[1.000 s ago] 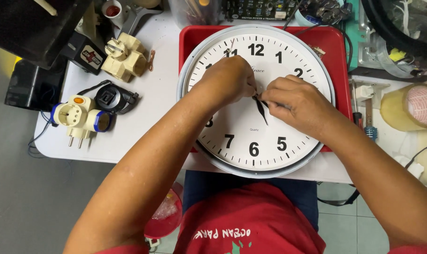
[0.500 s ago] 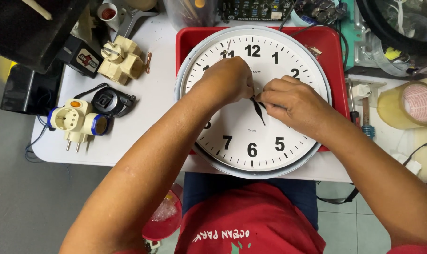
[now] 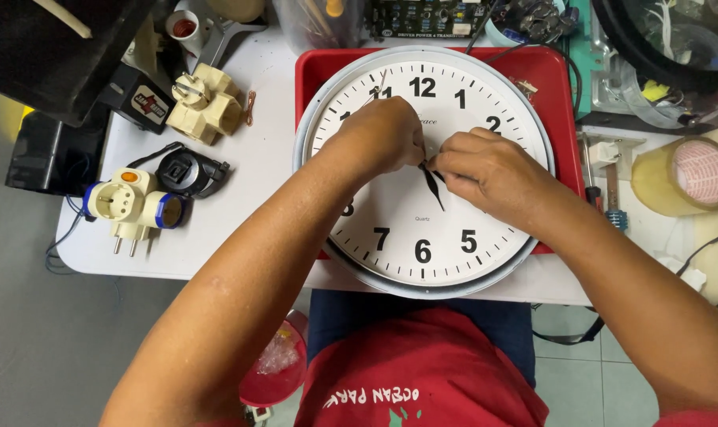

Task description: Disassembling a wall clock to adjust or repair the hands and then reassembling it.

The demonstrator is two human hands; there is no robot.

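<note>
With our left hand (image 3: 382, 134) and right hand (image 3: 485, 170) pinched shut at the centre of the wall clock (image 3: 422, 237), we judge its thin black hands (image 3: 433, 186) light and easily bent, best gripped near the hub.

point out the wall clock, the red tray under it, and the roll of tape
wall clock (image 3: 422, 237): head view, on the white dial above the bottom numeral.
red tray (image 3: 560, 87): head view, on its right rim beside the clock.
roll of tape (image 3: 695, 175): head view, on the pinkish face of the roll, right of the tray.
</note>
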